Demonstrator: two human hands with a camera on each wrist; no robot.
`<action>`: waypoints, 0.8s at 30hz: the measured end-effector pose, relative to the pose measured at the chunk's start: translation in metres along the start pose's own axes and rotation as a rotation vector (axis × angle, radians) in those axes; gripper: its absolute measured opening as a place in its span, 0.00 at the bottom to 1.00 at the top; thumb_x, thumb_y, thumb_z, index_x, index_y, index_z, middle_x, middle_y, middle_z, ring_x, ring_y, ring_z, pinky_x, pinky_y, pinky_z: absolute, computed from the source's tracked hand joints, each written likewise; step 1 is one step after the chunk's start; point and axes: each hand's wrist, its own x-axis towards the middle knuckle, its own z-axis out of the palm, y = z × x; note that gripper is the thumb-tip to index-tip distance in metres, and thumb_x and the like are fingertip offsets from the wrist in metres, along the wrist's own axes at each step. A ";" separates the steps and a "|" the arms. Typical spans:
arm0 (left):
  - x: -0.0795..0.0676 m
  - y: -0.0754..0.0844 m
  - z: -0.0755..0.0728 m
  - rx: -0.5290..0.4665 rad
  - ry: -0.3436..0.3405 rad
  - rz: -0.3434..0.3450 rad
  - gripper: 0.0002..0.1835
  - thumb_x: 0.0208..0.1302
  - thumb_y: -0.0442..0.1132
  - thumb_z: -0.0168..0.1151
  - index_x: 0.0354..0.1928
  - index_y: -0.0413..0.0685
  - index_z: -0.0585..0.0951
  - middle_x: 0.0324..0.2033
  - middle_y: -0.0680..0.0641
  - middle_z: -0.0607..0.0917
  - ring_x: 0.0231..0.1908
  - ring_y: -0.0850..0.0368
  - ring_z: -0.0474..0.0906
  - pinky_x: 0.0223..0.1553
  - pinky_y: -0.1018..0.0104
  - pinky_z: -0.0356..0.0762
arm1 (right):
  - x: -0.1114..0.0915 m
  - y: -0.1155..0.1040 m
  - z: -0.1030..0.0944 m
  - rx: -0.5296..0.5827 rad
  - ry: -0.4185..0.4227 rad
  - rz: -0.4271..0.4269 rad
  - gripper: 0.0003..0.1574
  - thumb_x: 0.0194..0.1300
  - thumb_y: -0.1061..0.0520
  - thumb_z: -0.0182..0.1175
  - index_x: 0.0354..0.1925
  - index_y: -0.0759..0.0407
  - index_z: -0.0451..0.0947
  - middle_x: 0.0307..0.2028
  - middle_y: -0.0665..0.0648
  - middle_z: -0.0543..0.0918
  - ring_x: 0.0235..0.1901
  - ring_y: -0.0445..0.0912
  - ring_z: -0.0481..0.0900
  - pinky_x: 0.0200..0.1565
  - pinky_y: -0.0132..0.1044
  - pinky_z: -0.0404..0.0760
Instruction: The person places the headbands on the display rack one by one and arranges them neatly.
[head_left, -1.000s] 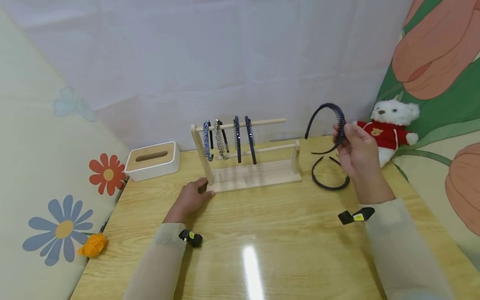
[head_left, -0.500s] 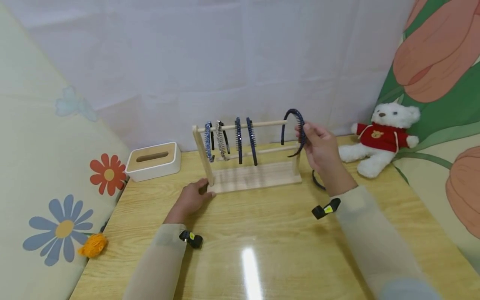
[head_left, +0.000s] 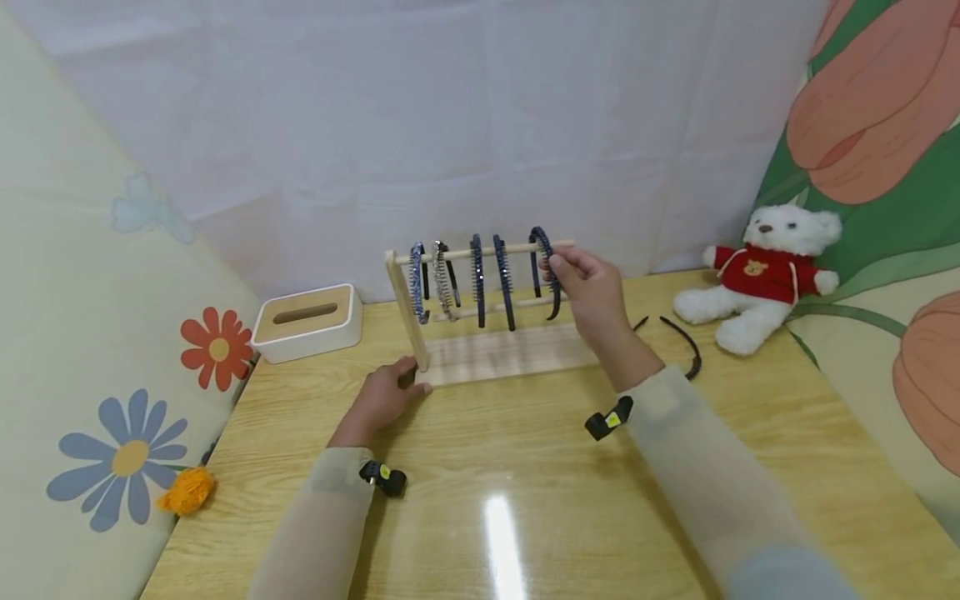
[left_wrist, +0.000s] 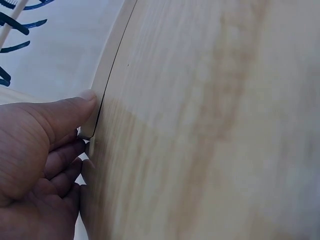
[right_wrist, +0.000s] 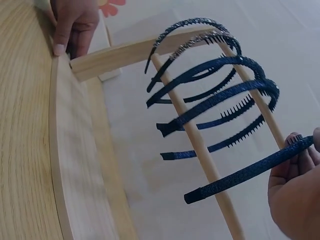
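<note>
My right hand (head_left: 596, 302) pinches a dark blue toothed headband (right_wrist: 245, 172) by its side, at the right part of a wooden headband rack (head_left: 510, 354). In the head view this headband loops over the upper rod. Further left on the rod hang a light blue headband (head_left: 416, 287), a silver one (head_left: 440, 279) and two dark blue ones (head_left: 477, 283). My left hand (head_left: 381, 396) grips the left front corner of the rack's base; the left wrist view shows the thumb (left_wrist: 80, 106) on the base edge and curled fingers at its end.
Another dark headband (head_left: 692, 350) lies on the wooden table (head_left: 450, 483) right of the rack, partly behind my right wrist. A white teddy bear in a red top (head_left: 768, 271) sits at the back right. A tissue box (head_left: 307, 337) stands left; an orange fuzzy thing (head_left: 187, 490) lies at the left edge.
My right hand has moved left with the dark blue headband, from beside the teddy bear to the rack's upper rod. The left hand has stayed on the base corner.
</note>
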 end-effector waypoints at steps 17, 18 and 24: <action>0.001 0.001 -0.001 0.017 0.001 -0.002 0.33 0.81 0.46 0.65 0.82 0.45 0.71 0.79 0.32 0.71 0.79 0.27 0.63 0.80 0.31 0.63 | 0.002 0.002 0.019 -0.003 0.003 -0.009 0.20 0.81 0.57 0.65 0.63 0.69 0.84 0.55 0.67 0.91 0.49 0.46 0.91 0.61 0.36 0.88; 0.001 0.001 -0.001 0.018 0.000 -0.004 0.33 0.81 0.46 0.65 0.82 0.45 0.70 0.79 0.32 0.70 0.79 0.27 0.63 0.80 0.31 0.62 | 0.002 0.002 0.020 0.001 0.004 -0.009 0.20 0.81 0.57 0.65 0.62 0.68 0.84 0.56 0.68 0.91 0.48 0.43 0.91 0.61 0.36 0.88; 0.000 0.001 -0.001 0.014 -0.001 -0.010 0.34 0.81 0.47 0.65 0.82 0.46 0.70 0.79 0.32 0.70 0.80 0.27 0.63 0.80 0.31 0.62 | 0.001 0.002 0.021 0.019 0.012 0.001 0.20 0.81 0.57 0.65 0.62 0.69 0.84 0.57 0.70 0.90 0.53 0.49 0.91 0.59 0.35 0.89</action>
